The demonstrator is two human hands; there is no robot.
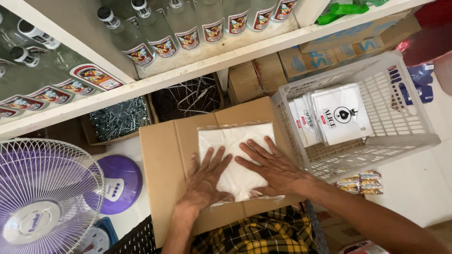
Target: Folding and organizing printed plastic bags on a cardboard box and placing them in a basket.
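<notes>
A clear plastic packet of white sheets (235, 141) lies flat on a brown cardboard sheet (165, 150) resting over my lap. My left hand (207, 181) presses flat on the packet's lower left part, fingers spread. Beside it, my right hand (270, 167) lies flat on the packet's right side, fingers apart and pointing up-left. Neither hand grips anything. Just right of the cardboard stands a white plastic basket (405, 136) holding several more white packets (334, 117) upright.
A white shelf (197, 68) above carries several clear glass bottles (183, 26). Under it are cardboard boxes (256, 75), a box of nails (120, 117) and wire hangers (190, 96). A purple fan (42, 197) stands at left. Small snack packets (362, 182) lie on the floor.
</notes>
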